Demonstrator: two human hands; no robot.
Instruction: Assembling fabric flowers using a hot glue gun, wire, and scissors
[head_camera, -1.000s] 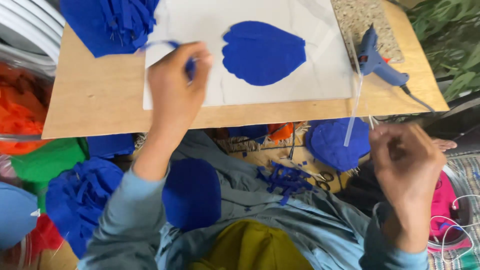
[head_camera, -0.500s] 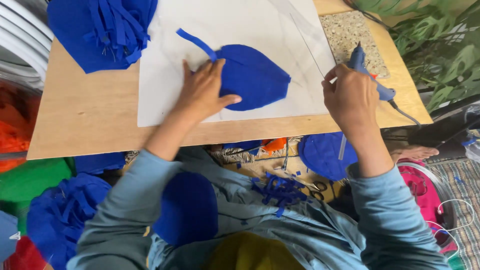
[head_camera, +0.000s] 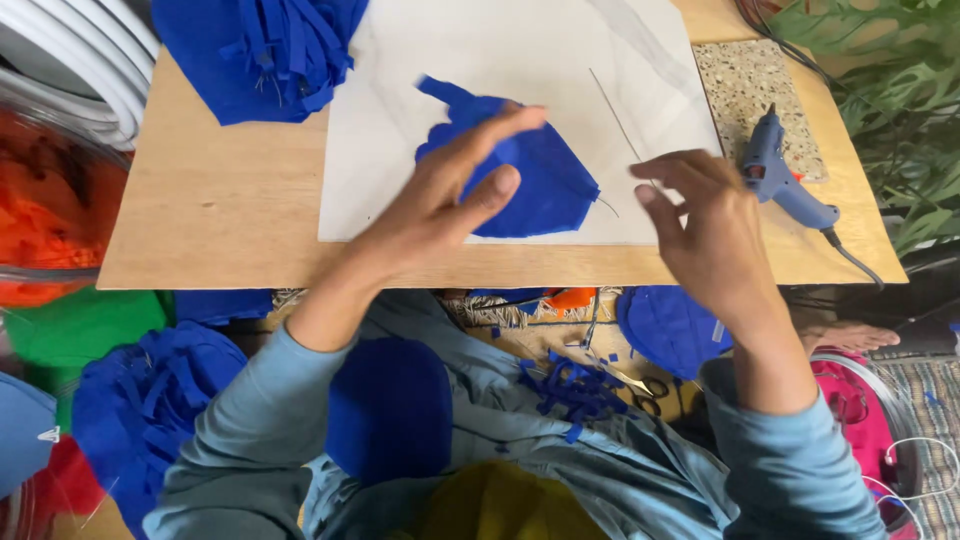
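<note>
Pressing hand: the left hand (head_camera: 455, 190) lies open, fingers spread, on the blue petal-shaped cutout (head_camera: 520, 170), which rests on the white sheet (head_camera: 420, 120) in the middle of the desk (head_camera: 220, 210).
Other hand: the right hand (head_camera: 710, 230) is open and empty, fingers loosely curled, above the right edge of the white sheet, near the front edge of the desk.
Change: half a second ago the right hand was at the blue glue gun (head_camera: 785, 185); now it is away from it, and the gun lies alone near the right edge, partly on a speckled stone tile (head_camera: 745, 85). The cutout is also turned, its narrow stem now pointing to the far left.
Meaning: I judge the gluing moment is finished and the hands now arrange the cutout.
Thin wire: a thin straight wire (head_camera: 615, 115) lies on the sheet, beside the cutout.
Far left corner: a pile of fringed blue pieces (head_camera: 260, 50).
Packages, labels: none can be seen on the desk.
</note>
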